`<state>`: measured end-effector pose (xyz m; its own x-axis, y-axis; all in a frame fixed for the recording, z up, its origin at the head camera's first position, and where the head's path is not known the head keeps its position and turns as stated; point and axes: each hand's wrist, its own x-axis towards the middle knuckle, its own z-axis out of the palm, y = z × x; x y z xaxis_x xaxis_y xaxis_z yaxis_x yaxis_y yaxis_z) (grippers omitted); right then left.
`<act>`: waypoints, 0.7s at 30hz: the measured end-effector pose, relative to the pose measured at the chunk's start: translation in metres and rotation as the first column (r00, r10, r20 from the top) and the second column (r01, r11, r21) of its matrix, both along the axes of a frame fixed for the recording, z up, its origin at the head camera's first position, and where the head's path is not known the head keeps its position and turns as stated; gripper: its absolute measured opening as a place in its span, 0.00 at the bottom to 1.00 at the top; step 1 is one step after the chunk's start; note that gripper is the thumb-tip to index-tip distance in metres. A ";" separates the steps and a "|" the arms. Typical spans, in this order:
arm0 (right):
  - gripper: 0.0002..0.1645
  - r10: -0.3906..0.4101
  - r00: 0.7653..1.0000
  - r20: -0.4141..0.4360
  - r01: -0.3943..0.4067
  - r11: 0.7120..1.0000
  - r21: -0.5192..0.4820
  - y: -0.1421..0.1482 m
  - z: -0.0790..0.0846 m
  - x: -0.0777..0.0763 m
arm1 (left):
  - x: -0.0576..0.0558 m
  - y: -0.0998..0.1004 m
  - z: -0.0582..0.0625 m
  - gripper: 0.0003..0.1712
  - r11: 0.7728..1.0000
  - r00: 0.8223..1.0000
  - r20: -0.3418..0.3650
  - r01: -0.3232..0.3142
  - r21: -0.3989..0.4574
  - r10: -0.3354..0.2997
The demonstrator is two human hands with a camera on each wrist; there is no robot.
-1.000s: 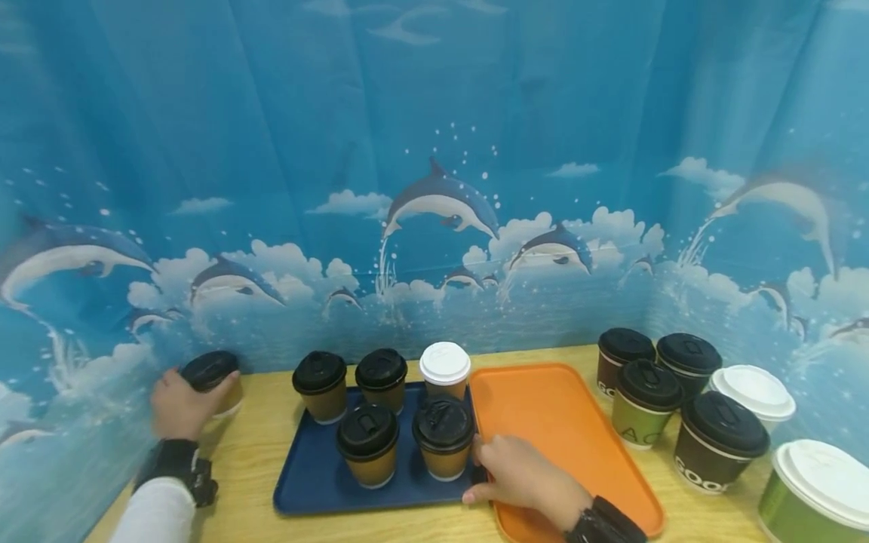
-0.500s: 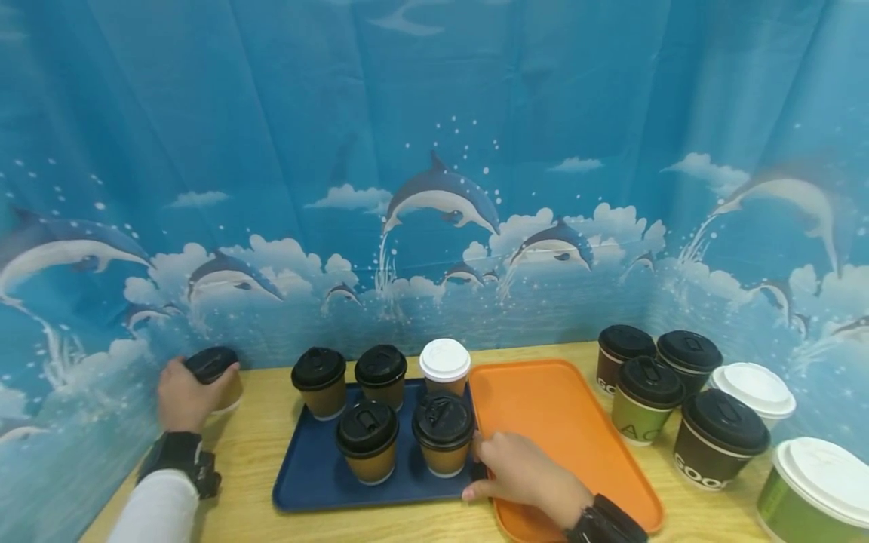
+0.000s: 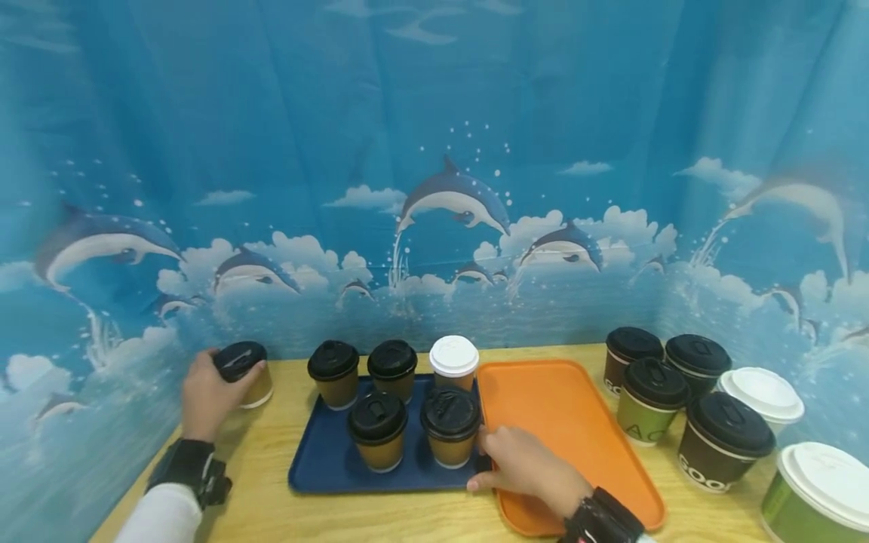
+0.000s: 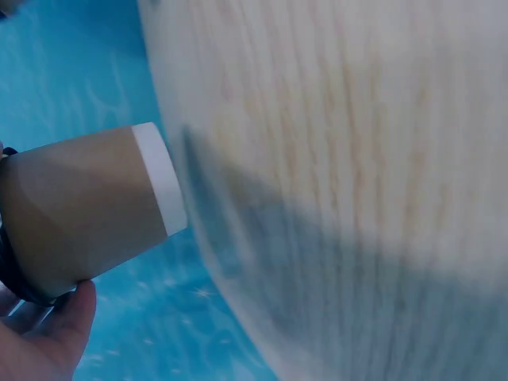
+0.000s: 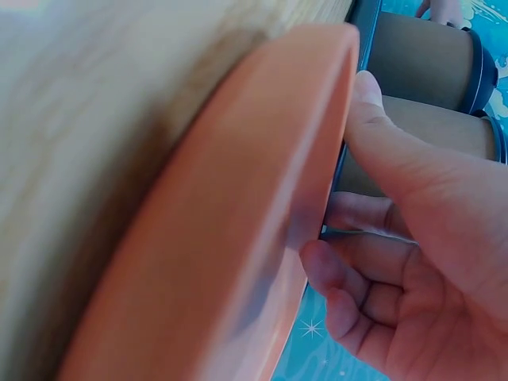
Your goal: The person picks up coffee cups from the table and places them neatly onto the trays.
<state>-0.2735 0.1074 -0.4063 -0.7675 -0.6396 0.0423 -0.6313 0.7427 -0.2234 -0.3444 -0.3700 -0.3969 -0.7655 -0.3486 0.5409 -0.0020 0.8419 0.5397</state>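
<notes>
At the far left, my left hand (image 3: 210, 396) grips a brown paper coffee cup (image 3: 256, 391) with a black lid. In the left wrist view the cup (image 4: 87, 206) shows its white base band right by the tabletop, a thumb against its side. My right hand (image 3: 523, 461) holds the right edge of a blue tray (image 3: 326, 471), thumb and fingers at the rim in the right wrist view. Several brown cups stand on that tray, black-lidded ones such as the front cup (image 3: 380, 452) and one with a white lid (image 3: 454, 354).
An orange tray (image 3: 550, 422) lies against the blue one, partly under my right forearm. Several larger lidded cups crowd the right side, among them a green cup (image 3: 645, 415), a dark cup (image 3: 713, 456) and a white-lidded green cup (image 3: 808, 505). A dolphin-print curtain (image 3: 434, 188) backs the table.
The head view has turned slightly left, so things appear further right. The left-hand cup sits a little further right and back in view. Both hands keep their holds.
</notes>
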 end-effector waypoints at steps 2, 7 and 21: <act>0.29 0.005 1.000 -0.012 -0.006 1.000 -0.019 -0.001 -0.001 0.001 | 0.010 0.006 0.004 0.52 0.999 0.999 -0.014 0.046 -0.022 -0.046; 0.29 0.007 1.000 -0.029 -0.008 0.998 -0.057 -0.001 -0.001 0.002 | 0.034 0.030 0.017 0.50 0.984 0.986 -0.052 0.154 -0.093 -0.159; 0.30 -0.003 1.000 -0.022 0.002 0.997 -0.072 -0.001 0.000 0.004 | 0.090 0.099 0.030 0.47 0.929 0.934 -0.031 0.352 -0.115 -0.357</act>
<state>-0.2695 0.1065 -0.4067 -0.7675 -0.6324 0.1050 -0.6348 0.7267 -0.2627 -0.2547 -0.2712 -0.3673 -0.7996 0.0015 0.6005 0.3315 0.8349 0.4394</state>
